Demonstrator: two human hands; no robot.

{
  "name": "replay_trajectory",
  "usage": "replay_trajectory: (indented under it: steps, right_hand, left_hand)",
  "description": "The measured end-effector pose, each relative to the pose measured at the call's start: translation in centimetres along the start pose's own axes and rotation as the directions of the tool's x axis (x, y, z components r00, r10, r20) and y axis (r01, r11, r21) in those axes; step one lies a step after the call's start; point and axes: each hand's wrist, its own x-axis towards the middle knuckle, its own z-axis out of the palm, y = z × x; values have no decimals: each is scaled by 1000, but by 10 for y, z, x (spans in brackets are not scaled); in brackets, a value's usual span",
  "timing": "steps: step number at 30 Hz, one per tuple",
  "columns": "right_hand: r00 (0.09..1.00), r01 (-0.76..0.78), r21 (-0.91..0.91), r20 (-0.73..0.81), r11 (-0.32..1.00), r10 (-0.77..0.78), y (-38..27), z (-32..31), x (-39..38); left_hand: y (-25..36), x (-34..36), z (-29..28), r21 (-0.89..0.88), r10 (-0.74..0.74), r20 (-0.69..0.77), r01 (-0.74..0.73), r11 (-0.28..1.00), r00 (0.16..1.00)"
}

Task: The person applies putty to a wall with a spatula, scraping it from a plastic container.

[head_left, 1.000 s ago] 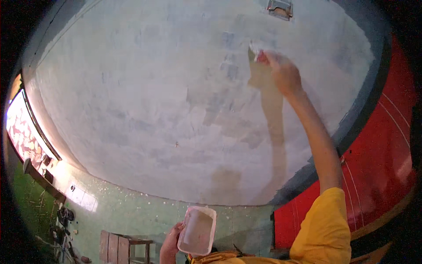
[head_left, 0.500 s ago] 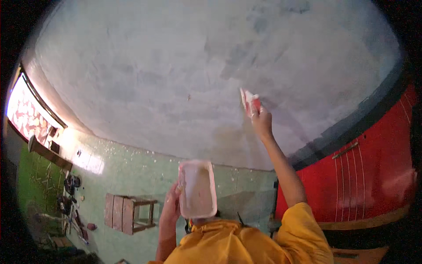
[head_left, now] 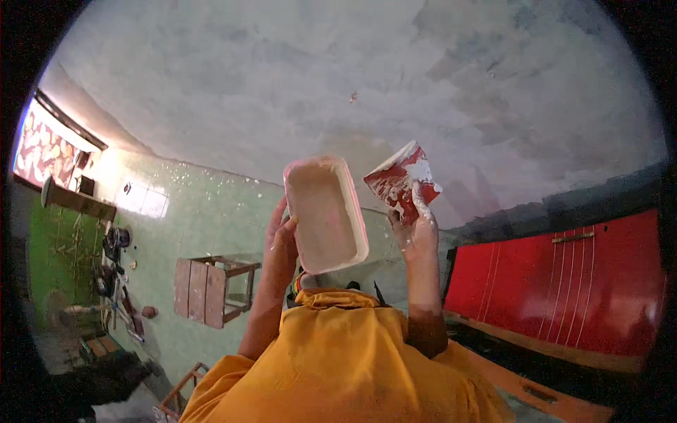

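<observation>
My left hand (head_left: 281,236) grips the left side of a pink rectangular tub (head_left: 361,243), tilted so its inside faces me. A thin pale coat smears the tub's inner walls and bottom. Just right of the tub, my right hand (head_left: 420,236) is closed on a red putty knife (head_left: 405,180) with a wide triangular blade. White putty clings thickly to the blade's edge and corner, and some coats my fingers. The blade is apart from both the tub and the wall. Ahead stands a wall (head_left: 282,92) with patchy grey and whitish putty over it.
A wooden stool (head_left: 201,292) stands on the green floor (head_left: 159,257) to the left, with white spatters near the wall's foot. Farther left lie assorted items by a bright patterned curtain (head_left: 46,144). A red cabinet-like panel (head_left: 522,289) stands at the right.
My right hand has come down off the wall with the putty knife, back beside the tub. My left hand has raised the tub and tilted it slightly.
</observation>
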Motion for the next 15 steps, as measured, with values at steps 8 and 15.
replay_trajectory:
  steps: [8, 15]
  right_hand:
    - [654, 663, -535, 75, 523, -753, -26, 39, 42]
    - [65, 444, -598, 764, -667, -642, -80, 109, 126]
  left_hand:
    - [39, 20, -60, 49, -90, 64, 86, 995, 994]
    - [54, 38, -69, 86, -128, 90, 121, 989, 988]
